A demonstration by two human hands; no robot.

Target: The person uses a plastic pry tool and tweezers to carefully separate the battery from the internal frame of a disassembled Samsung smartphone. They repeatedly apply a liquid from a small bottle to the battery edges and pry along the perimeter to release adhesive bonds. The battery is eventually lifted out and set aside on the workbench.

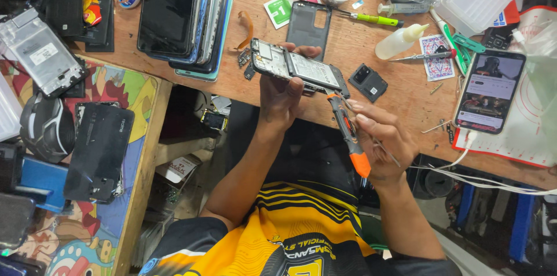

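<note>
While the left hand (282, 93) is gripping an opened phone (299, 68) by its long edges above the near edge of the wooden bench (371, 108), the right hand (380, 140) is closing around an orange-handled screwdriver (348, 131), its tip resting at the phone's right end. With its back cover (308, 22) lying farther off, the exposed board is probably light, stiff and fragile, so holding by the frame edges seems safest.

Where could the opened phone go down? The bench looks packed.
Bare wood lies between the black back cover, the squeeze bottle and the small black module. The phone stack on one side and the lit phone on the other are crowded.
</note>
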